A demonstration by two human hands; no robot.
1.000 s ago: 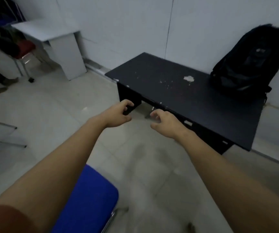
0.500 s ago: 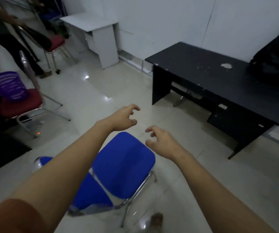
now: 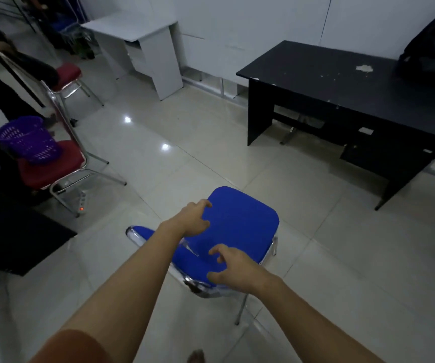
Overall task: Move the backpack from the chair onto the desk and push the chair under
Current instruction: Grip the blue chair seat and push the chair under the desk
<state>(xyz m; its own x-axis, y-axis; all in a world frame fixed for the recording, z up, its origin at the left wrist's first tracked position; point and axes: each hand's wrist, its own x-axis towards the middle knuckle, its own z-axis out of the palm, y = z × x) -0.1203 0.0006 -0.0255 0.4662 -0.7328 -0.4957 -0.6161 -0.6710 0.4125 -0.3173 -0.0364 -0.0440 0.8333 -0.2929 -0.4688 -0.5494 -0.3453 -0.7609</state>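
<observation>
1. spreading across the whole view, the pale tiled floor (image 3: 211, 142) shows two bright glints of light.
2. the black desk (image 3: 342, 82) stands against the wall at the right, its top marked with pale chips.
3. the backpack (image 3: 431, 53) sits on the desk's far right end, leaning at the wall and partly cut off by the frame edge.
4. the white desk (image 3: 143, 35) stands at the back left, well apart from the black one.
5. the blue chair (image 3: 240, 218) is out on open floor, well apart from the desk, its seat bare and its backrest towards the camera.
6. a red chair (image 3: 51, 166) at the left carries a purple basket (image 3: 28, 140); another red chair (image 3: 67, 74) stands behind it.
7. the left hand (image 3: 192, 218) hovers over the seat's near left edge, fingers spread and curled, grasping nothing.
8. the right hand (image 3: 234, 268) hangs above the backrest's right part, fingers loose and bent, empty; whether it touches the fabric i cannot tell.
</observation>
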